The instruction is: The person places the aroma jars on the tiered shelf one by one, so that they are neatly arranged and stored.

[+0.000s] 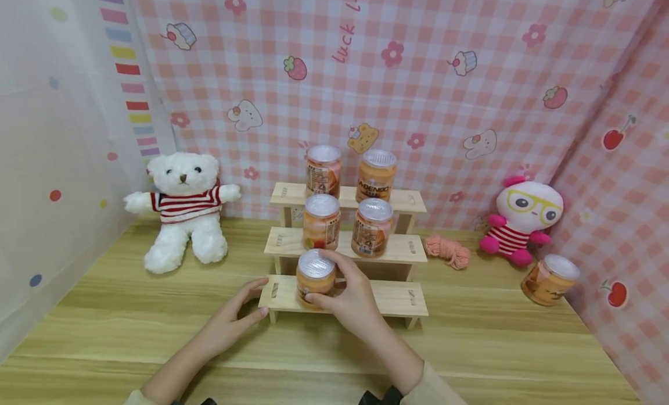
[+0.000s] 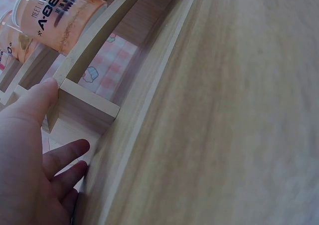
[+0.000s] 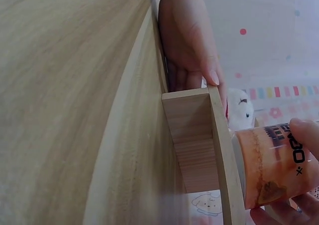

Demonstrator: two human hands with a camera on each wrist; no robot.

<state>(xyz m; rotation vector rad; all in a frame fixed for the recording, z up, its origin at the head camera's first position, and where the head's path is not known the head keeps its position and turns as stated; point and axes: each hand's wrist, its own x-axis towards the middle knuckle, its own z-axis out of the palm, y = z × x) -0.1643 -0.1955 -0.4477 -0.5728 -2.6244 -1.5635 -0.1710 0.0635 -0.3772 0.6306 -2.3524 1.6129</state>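
A three-step wooden shelf [image 1: 398, 298] stands mid-table. An orange jar with a clear ribbed lid [image 1: 315, 277] stands on its bottom step, and my right hand [image 1: 351, 299] grips it from the right side. The right wrist view shows this jar [image 3: 269, 166] with my fingertips [image 3: 305, 131] curled round it. My left hand [image 1: 236, 313] touches the left end of the bottom step, thumb on top and fingers fairly straight. The left wrist view shows my left hand [image 2: 30, 160] with its thumb against the plank end [image 2: 88, 99], the jar [image 2: 60, 14] above. Two jars stand on the middle step [image 1: 372, 227] and two on the top step [image 1: 376, 175].
A white teddy bear [image 1: 184, 210] sits at the back left. A pink plush doll [image 1: 522, 219] and a tilted jar [image 1: 550, 279] are at the right, with an orange yarn bundle [image 1: 447, 251] beside the shelf. Pink checked cloth walls the wooden table [image 1: 470, 350] in.
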